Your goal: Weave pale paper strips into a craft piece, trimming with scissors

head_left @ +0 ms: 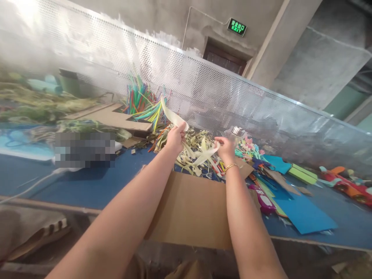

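My left hand point(175, 138) is closed on a long pale cream strip point(171, 115), which looks like dried husk. One end of the strip curls up beyond my fingers. To its right, my right hand point(226, 149) pinches a second visible length of pale strip point(207, 155) hanging between the hands. Whether both lengths belong to one piece I cannot tell. Beneath and behind them lies a heap of similar pale strips point(190, 161). A brown cardboard sheet point(197, 209) spans the table edge below my forearms.
Behind the heap stand colourful pipe cleaners point(139, 97) and a metal-capped bottle point(236, 133). Blue sheets point(305, 213) and a purple object point(264, 201) lie right on the blue table point(122, 182). A cardboard piece point(107, 116) lies left. Perforated metal panel point(203, 85) borders the back.
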The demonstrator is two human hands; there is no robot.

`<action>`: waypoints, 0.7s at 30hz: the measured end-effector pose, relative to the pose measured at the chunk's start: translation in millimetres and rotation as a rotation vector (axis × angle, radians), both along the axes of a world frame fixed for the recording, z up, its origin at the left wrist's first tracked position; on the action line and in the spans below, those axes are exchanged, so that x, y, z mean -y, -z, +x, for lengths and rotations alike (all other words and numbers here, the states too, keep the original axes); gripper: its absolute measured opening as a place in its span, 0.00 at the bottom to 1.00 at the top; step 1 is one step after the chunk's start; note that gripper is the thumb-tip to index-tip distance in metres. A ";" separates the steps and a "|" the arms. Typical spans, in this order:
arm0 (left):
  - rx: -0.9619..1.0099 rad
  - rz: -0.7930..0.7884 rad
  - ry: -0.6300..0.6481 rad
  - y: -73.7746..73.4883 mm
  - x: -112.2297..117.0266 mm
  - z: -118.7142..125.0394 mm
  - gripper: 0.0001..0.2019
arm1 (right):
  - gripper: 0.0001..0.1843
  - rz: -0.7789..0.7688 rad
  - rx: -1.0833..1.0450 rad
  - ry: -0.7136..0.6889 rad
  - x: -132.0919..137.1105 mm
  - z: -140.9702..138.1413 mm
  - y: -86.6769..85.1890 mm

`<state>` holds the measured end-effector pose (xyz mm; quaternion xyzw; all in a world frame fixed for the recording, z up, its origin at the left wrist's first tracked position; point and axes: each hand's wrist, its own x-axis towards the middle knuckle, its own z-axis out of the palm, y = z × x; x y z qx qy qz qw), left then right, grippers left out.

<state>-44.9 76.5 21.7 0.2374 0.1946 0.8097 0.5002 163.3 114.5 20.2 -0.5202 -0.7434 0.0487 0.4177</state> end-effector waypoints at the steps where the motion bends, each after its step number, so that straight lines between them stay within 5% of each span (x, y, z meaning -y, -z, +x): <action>1: -0.003 -0.003 0.006 -0.7 0.8 0.4 0.18 | 0.16 -0.040 0.084 0.118 0.7 7.8 -2.9; 4: -0.013 -0.014 0.018 0.1 1.1 1.8 0.18 | 0.11 -0.256 0.382 0.381 1.4 26.4 -4.9; 9: -0.022 -0.008 0.020 7.8 -4.0 1.1 0.18 | 0.22 -0.477 0.509 0.443 -4.6 29.1 10.5; 13: -0.022 -0.069 0.016 12.2 -4.5 -0.1 0.18 | 0.16 -0.511 0.446 0.361 -11.9 27.2 22.9; 16: -0.033 -0.086 0.008 11.5 -2.1 0.0 0.18 | 0.14 -0.377 0.227 0.333 -13.8 24.3 21.0; 21: -0.036 -0.055 0.017 5.5 0.7 1.6 0.19 | 0.23 -0.179 -0.332 -0.105 -11.4 12.0 6.4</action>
